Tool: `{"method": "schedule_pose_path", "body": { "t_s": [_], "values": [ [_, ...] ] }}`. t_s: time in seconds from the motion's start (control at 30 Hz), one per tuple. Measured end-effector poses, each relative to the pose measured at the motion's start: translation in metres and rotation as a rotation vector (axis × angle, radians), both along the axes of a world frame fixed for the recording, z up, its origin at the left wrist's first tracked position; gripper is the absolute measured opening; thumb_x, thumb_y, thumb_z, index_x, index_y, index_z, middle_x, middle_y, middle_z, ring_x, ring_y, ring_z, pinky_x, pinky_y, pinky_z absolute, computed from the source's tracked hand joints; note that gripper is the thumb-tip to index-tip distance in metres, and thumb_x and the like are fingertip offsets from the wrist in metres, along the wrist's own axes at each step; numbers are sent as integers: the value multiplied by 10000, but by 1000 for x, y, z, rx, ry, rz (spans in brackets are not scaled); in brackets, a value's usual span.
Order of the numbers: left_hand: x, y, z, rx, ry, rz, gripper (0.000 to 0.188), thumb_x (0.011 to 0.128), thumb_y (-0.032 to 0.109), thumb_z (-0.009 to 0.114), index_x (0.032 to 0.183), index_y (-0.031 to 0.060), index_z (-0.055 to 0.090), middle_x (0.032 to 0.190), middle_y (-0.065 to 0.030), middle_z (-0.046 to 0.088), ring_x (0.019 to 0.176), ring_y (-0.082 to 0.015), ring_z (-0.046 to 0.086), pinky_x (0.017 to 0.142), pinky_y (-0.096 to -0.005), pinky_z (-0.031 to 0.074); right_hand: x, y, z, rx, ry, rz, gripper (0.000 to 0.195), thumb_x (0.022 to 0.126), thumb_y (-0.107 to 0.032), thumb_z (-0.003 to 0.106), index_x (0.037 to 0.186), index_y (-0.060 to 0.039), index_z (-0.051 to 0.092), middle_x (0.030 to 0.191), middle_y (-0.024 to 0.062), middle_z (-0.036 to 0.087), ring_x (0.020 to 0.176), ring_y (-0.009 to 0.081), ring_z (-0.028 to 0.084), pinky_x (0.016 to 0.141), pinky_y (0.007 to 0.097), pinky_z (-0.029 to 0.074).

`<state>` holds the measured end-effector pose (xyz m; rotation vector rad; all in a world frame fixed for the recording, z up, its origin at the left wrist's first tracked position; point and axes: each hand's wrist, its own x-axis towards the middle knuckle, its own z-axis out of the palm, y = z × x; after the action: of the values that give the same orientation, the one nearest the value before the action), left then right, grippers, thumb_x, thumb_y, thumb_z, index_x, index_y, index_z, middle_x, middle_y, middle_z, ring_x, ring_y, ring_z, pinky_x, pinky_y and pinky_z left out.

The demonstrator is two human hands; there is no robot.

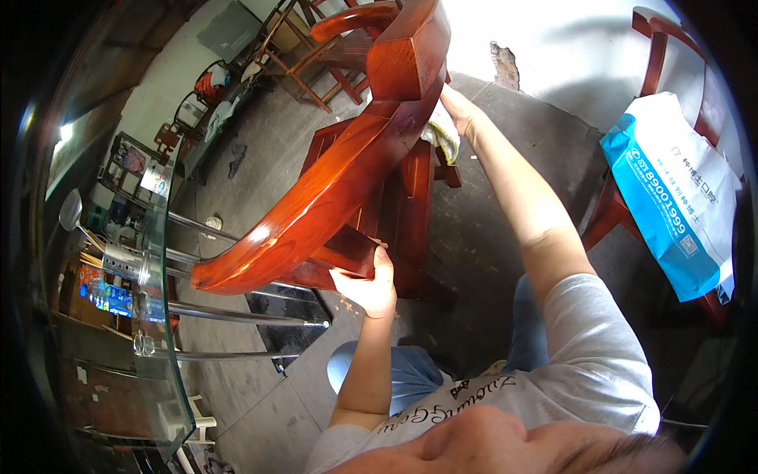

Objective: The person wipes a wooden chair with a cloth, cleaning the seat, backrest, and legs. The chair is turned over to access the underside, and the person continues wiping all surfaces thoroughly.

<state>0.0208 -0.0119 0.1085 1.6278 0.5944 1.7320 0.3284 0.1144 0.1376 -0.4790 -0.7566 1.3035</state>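
A glossy red-brown wooden chair (pixel 314 195) stands before me, its curved rail slanting across the middle of the view. My left hand (pixel 370 281) grips a wooden bar of the chair below the rail's lower end. Higher up, my right hand (pixel 456 109) is against the far side of the upper rail, with a white and yellow-green cloth (pixel 443 133) at its fingers. The chair hides part of the cloth and of the right fingers.
A glass-topped table (pixel 169 332) with metal legs stands at the left, bearing utensils. On the right, a blue and white printed bag (pixel 675 195) lies on another wooden chair (pixel 610 213). A white plastic stool (pixel 198 420) is at lower left; wooden furniture (pixel 296 65) stands behind.
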Motion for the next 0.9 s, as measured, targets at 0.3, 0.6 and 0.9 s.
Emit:
{"method": "schedule_pose_path", "body": {
  "t_s": [0.3, 0.6, 0.9],
  "values": [
    [4, -3, 7, 7, 9, 62, 587, 784, -40, 678, 1283, -57, 369, 939, -169, 635, 783, -215, 648, 777, -348, 547, -7, -8, 10, -126, -282, -142, 718, 954, -655, 428, 1317, -50, 563, 1203, 88, 673, 1065, 210, 651, 914, 371, 522],
    [-65, 29, -16, 267, 237, 241, 842, 811, 146, 728, 1436, -75, 209, 1113, -210, 569, 812, -244, 634, 791, -354, 529, -26, -55, 4, -109, -273, -171, 646, 991, -559, 443, 1324, -15, 549, 1226, 88, 638, 1085, 171, 623, 939, 317, 496],
    [-109, 93, -39, 181, 206, 181, 439, 874, 261, 679, 1166, -33, 535, 1071, -103, 579, 961, -198, 522, 877, -362, 436, -44, -138, -8, -69, -283, -313, 395, 1008, -329, 551, 1264, -34, 607, 1067, 11, 677, 883, 81, 626, 785, 256, 522]
  ]
}}
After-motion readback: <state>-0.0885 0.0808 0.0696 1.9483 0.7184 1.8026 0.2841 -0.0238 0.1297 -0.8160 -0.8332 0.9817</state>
